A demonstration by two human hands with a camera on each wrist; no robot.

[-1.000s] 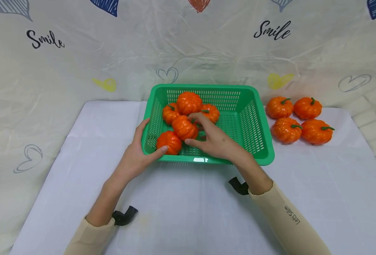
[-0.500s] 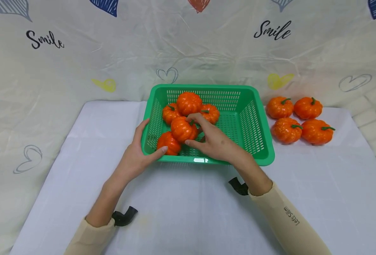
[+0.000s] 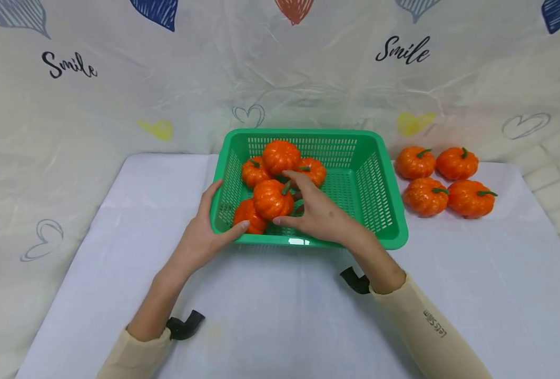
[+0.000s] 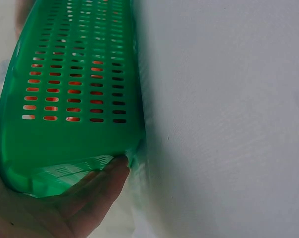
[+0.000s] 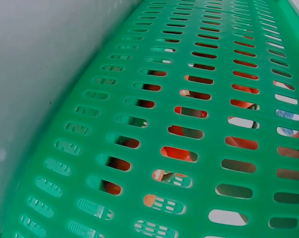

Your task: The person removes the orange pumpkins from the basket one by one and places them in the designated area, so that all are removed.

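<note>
In the head view, my left hand (image 3: 199, 234) grips the left front corner of a green plastic basket (image 3: 393, 210), thumb over the front rim. The left wrist view shows its fingers (image 4: 102, 193) under the basket's corner. My right hand (image 3: 320, 213) reaches over the front rim, its fingers and thumb curled round the right side of a small orange pumpkin (image 3: 271, 201) with a green stem. That pumpkin overlaps another pumpkin (image 3: 247, 215) at the front left. Behind sit more pumpkins (image 3: 281, 157). In the right wrist view the basket's slotted wall (image 5: 214, 114) hides the hand.
To the basket's right, several pumpkins (image 3: 425, 196) stand grouped on the white tablecloth (image 3: 270, 316). A pale printed curtain (image 3: 213, 68) hangs behind the table. The basket's right half shows its bare floor (image 3: 343, 184).
The pumpkin at my right hand has shifted slightly toward the front and turned, its stem now showing more. My right thumb has moved a little toward the front. The left hand stays on the basket.
</note>
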